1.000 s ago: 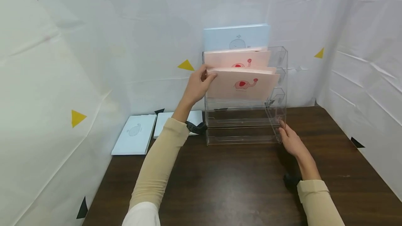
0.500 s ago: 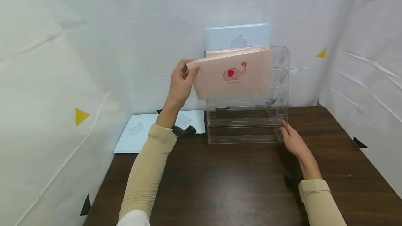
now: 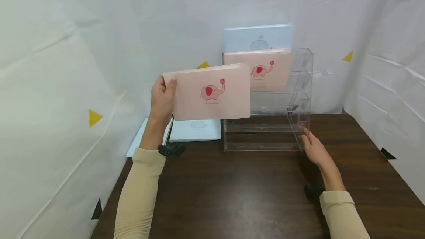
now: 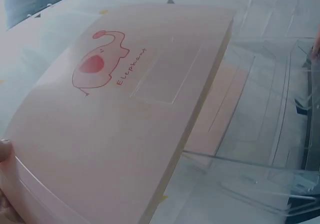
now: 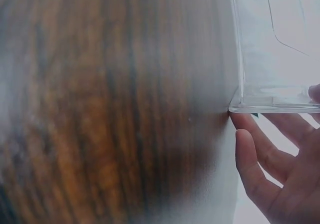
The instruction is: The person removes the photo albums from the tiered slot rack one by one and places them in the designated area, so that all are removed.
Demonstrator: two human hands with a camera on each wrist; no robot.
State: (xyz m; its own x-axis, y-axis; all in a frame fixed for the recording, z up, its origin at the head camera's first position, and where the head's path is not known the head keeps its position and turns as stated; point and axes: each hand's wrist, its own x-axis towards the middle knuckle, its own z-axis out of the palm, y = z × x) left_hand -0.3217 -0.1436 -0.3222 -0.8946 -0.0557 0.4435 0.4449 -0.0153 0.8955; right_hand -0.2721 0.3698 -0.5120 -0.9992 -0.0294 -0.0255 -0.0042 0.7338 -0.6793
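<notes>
My left hand [image 3: 162,100] pinches the left end of a pink notebook [image 3: 212,93], thumb on the front cover. The notebook is held up in front and to the left of a clear tiered rack [image 3: 262,146], its right end overlapping the rack in the head view. A red elephant with a ball decorates the cover; the left wrist view shows "Elephant" lettered on this notebook [image 4: 125,119]. At the rack's lower right, my right hand [image 3: 315,148] grips its side panel. In the right wrist view, fingers [image 5: 267,154] lie outside the clear panel, with the thumb tip at its other side.
Another pink notebook [image 3: 270,78] stands in an upper tier, with a pale blue whale notebook [image 3: 239,40] behind it. Pale blue notebooks [image 3: 199,134] lie on the dark wooden table [image 3: 239,183] left of the rack. White sheeting [image 3: 179,21] hangs around the table.
The left hand has lifted the pink notebook out of a rack tier and brought it left and nearer, uncovering the pink one behind. The right hand stays on the rack.
</notes>
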